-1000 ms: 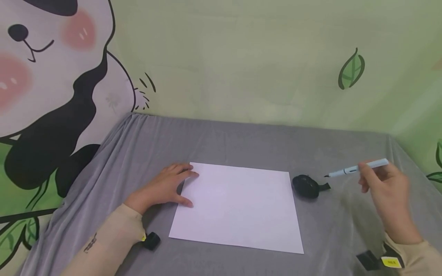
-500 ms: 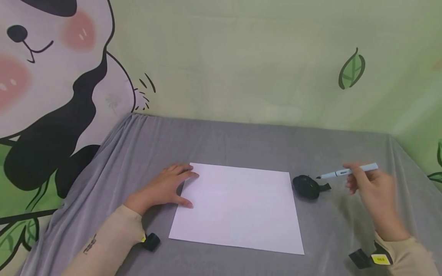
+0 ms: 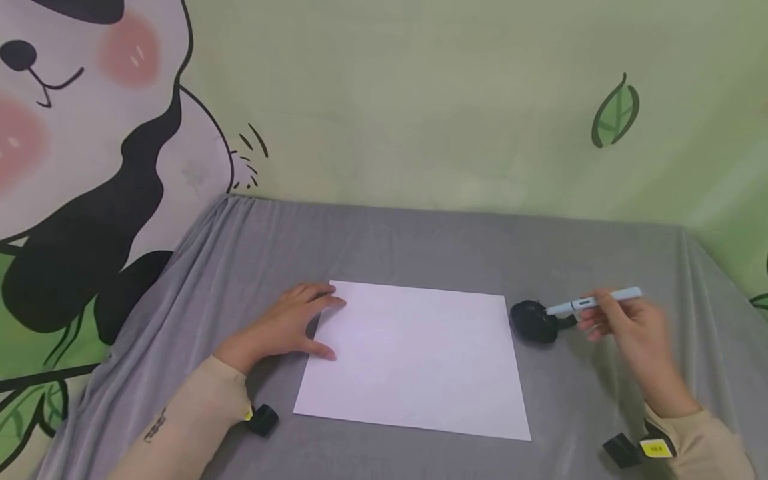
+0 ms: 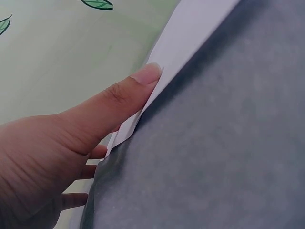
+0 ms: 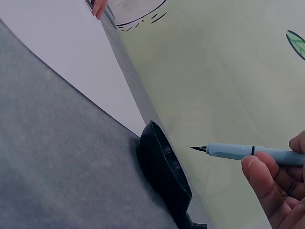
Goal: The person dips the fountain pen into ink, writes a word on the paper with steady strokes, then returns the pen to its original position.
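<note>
A white sheet of paper [image 3: 414,363] lies flat on the grey cloth. My left hand [image 3: 291,325] rests on its left edge, thumb and fingers spread; in the left wrist view the thumb [image 4: 121,90] presses on the paper's margin. My right hand [image 3: 630,337] pinches a light blue pen [image 3: 591,303], its dark pointed tip aimed left. Beside the paper's right edge sits a small black bowl [image 3: 534,323] with a short handle. From the head view the pen tip overlaps the bowl's rim; in the right wrist view the tip stands apart, above the bowl [image 5: 159,167].
The grey cloth [image 3: 420,240] covers the table and hangs in folds at the left. Behind it rises a pale green wall [image 3: 408,107] with a painted panda [image 3: 90,173] and leaves. A black camera mount [image 3: 624,450] sits at the right wrist.
My right hand has moved left with the pen, bringing its tip from right of the black bowl to the bowl's rim as seen from the head. The left hand and paper stay put.
</note>
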Demonstrator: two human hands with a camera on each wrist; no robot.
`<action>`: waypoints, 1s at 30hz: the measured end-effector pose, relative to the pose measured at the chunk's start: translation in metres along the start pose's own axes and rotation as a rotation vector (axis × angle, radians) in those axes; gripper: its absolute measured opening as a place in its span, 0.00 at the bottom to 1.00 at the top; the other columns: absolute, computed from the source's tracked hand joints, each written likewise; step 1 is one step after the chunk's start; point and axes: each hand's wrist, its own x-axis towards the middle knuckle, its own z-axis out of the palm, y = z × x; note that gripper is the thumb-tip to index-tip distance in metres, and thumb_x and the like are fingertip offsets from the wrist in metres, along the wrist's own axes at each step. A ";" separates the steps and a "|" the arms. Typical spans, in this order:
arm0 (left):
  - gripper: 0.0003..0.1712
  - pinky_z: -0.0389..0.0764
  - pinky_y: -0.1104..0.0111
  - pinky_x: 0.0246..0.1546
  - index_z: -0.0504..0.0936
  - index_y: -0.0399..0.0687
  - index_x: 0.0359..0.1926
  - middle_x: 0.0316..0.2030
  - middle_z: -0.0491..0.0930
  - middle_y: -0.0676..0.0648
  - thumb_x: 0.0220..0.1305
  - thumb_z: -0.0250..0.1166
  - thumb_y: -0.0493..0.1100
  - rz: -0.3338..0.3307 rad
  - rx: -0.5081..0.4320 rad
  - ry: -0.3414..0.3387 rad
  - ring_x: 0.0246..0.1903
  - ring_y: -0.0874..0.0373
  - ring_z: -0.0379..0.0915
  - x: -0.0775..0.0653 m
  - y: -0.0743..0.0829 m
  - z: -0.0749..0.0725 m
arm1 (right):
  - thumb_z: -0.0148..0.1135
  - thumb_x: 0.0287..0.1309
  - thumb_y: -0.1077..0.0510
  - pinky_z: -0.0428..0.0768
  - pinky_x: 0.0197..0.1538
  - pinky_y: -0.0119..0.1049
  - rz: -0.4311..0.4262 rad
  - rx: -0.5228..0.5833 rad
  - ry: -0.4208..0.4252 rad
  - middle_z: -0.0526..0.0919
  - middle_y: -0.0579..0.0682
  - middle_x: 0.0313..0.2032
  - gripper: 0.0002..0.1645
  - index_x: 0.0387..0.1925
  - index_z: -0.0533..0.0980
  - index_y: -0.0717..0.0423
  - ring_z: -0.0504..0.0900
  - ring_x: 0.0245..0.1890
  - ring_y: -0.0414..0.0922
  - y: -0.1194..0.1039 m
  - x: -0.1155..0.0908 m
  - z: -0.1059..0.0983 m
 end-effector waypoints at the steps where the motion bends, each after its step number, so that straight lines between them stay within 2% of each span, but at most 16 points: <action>1: 0.51 0.59 0.43 0.67 0.70 0.51 0.65 0.68 0.64 0.41 0.40 0.77 0.63 0.001 0.003 0.001 0.67 0.41 0.58 0.000 0.000 0.000 | 0.53 0.67 0.64 0.79 0.18 0.27 0.004 0.021 -0.008 0.86 0.41 0.20 0.15 0.31 0.83 0.49 0.83 0.18 0.35 0.001 0.000 0.000; 9: 0.52 0.60 0.43 0.66 0.70 0.51 0.66 0.68 0.64 0.41 0.40 0.77 0.63 -0.009 -0.001 -0.004 0.67 0.41 0.57 -0.001 0.002 -0.001 | 0.56 0.64 0.66 0.80 0.20 0.27 0.020 -0.012 -0.028 0.85 0.40 0.21 0.10 0.33 0.81 0.51 0.83 0.18 0.35 0.003 -0.001 0.002; 15: 0.52 0.60 0.42 0.66 0.70 0.51 0.66 0.68 0.64 0.41 0.40 0.76 0.63 -0.005 0.004 -0.003 0.67 0.40 0.58 -0.001 0.002 -0.001 | 0.56 0.65 0.65 0.79 0.19 0.27 0.056 -0.055 -0.035 0.83 0.40 0.20 0.10 0.30 0.79 0.49 0.82 0.17 0.34 0.005 0.000 0.003; 19: 0.51 0.60 0.42 0.66 0.70 0.52 0.66 0.68 0.64 0.41 0.40 0.76 0.63 -0.008 0.002 -0.005 0.67 0.40 0.57 -0.001 0.002 -0.002 | 0.53 0.67 0.64 0.79 0.19 0.28 0.071 -0.026 -0.042 0.83 0.41 0.20 0.12 0.31 0.80 0.48 0.82 0.18 0.34 0.008 -0.001 0.004; 24: 0.51 0.59 0.43 0.67 0.70 0.52 0.66 0.68 0.64 0.41 0.40 0.77 0.63 -0.014 0.009 -0.008 0.67 0.41 0.57 -0.001 0.002 -0.001 | 0.50 0.69 0.62 0.79 0.18 0.30 0.073 0.038 -0.095 0.86 0.42 0.23 0.15 0.34 0.83 0.47 0.83 0.20 0.36 0.012 -0.001 0.005; 30: 0.51 0.59 0.43 0.67 0.70 0.52 0.66 0.68 0.64 0.41 0.40 0.76 0.64 -0.013 0.012 -0.010 0.67 0.41 0.58 0.000 0.002 -0.001 | 0.50 0.69 0.63 0.79 0.18 0.31 0.062 0.019 -0.119 0.86 0.41 0.23 0.15 0.34 0.82 0.48 0.84 0.20 0.35 0.016 -0.002 0.007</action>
